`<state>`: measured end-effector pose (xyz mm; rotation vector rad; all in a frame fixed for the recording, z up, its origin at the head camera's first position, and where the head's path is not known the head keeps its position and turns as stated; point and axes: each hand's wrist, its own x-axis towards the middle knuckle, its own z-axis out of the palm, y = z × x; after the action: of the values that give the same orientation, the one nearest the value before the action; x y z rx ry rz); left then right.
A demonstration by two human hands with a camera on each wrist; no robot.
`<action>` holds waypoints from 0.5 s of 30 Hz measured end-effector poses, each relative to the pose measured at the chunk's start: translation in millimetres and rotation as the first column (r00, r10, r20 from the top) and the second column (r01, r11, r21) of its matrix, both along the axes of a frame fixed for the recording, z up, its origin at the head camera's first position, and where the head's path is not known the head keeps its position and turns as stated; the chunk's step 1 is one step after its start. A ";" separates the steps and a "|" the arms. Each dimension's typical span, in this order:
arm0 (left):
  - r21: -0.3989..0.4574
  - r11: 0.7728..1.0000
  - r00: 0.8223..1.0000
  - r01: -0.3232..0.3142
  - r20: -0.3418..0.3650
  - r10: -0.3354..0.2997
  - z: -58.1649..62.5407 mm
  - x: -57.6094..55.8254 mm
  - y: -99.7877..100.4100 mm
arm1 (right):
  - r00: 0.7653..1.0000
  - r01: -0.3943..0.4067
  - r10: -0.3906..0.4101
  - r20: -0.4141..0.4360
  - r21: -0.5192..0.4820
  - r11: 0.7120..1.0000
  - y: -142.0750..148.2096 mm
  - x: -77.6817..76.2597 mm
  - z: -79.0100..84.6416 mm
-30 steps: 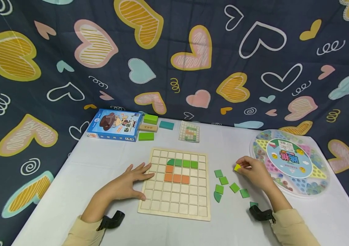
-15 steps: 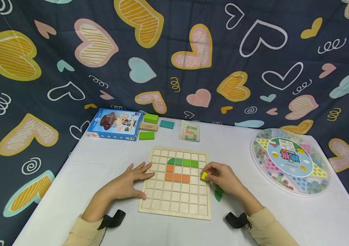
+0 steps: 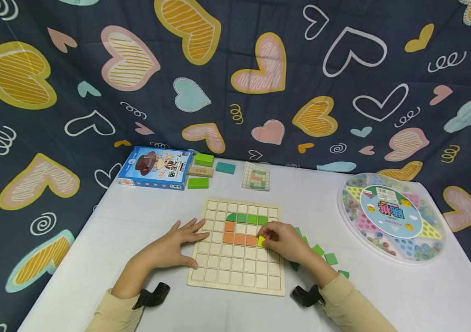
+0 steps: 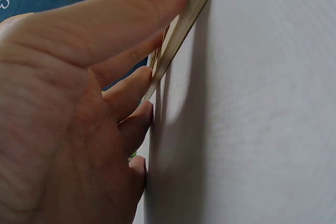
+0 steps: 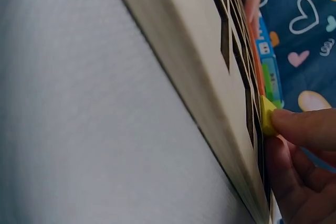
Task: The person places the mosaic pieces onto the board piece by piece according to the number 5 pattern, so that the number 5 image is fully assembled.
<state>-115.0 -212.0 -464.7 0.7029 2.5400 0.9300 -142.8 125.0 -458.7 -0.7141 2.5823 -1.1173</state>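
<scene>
A square wooden grid board [image 3: 235,276] lies on the white table. Its grid carries a row of green tiles [image 3: 252,219], one with a rounded corner, and several orange tiles [image 3: 239,239] below them. My left hand [image 3: 169,246] rests at the board's left edge with spread, extended fingers, thumb and fingertips touching the rim. Between thumb and fingers my right hand [image 3: 287,242] pinches a small yellow tile [image 5: 268,115], right at a cell beside the orange row's right end. Loose green tiles [image 3: 331,258] lie right of the board, some hidden behind the right hand.
A pattern card [image 3: 256,176] lies behind the board. At the back left are a blue game box [image 3: 155,167], green blocks [image 3: 198,183], a teal block [image 3: 225,168] and a wooden block [image 3: 200,172]. A round marble game set [image 3: 391,219] sits at right.
My right hand has carried the yellow tile leftward from beside the marble game set onto the board, next to the orange row. The left hand has stayed at the board's edge.
</scene>
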 end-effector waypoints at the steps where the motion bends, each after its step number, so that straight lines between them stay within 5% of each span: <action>1: -0.001 1.000 1.000 -0.001 0.001 0.001 0.2 -0.1 -0.1 | 1.000 0.001 -0.001 -0.005 0.007 1.000 -0.5 0.0 -0.3; 9: 0.000 1.000 1.000 -0.001 0.003 0.001 -0.6 0.4 -1.2 | 0.999 -0.014 0.013 -0.034 -0.015 1.000 1.6 -0.6 -0.9; 15: 0.001 1.000 1.000 0.002 0.003 -0.002 -0.5 0.0 -1.0 | 0.993 0.096 -0.098 -0.065 -0.033 0.995 30.6 -9.8 9.8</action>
<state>-115.1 -213.0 -465.2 0.7040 2.5355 0.9315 -152.6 155.6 -449.0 -0.6496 2.6872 -1.1824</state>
